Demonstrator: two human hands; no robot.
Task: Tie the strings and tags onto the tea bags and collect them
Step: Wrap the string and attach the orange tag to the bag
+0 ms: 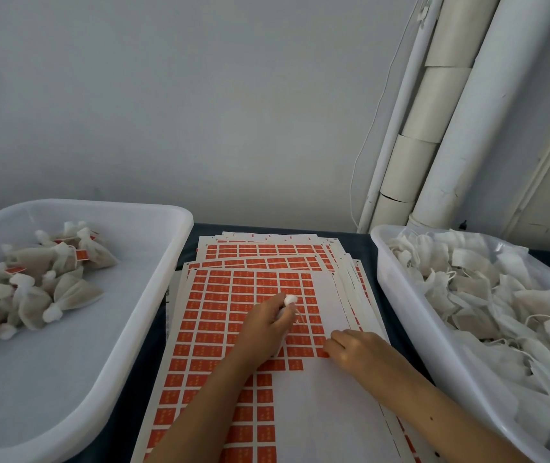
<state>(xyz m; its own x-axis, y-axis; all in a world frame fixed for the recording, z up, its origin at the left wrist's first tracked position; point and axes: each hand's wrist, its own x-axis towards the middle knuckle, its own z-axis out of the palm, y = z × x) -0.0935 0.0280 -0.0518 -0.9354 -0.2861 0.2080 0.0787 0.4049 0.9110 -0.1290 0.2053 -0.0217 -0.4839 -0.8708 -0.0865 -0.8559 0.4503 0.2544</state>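
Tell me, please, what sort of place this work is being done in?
Probably a small hand-packing workstation for tea bags: sheets of orange tags lie stacked on a dark table, between a left tub of tied bags and a right tub of unfinished ones.
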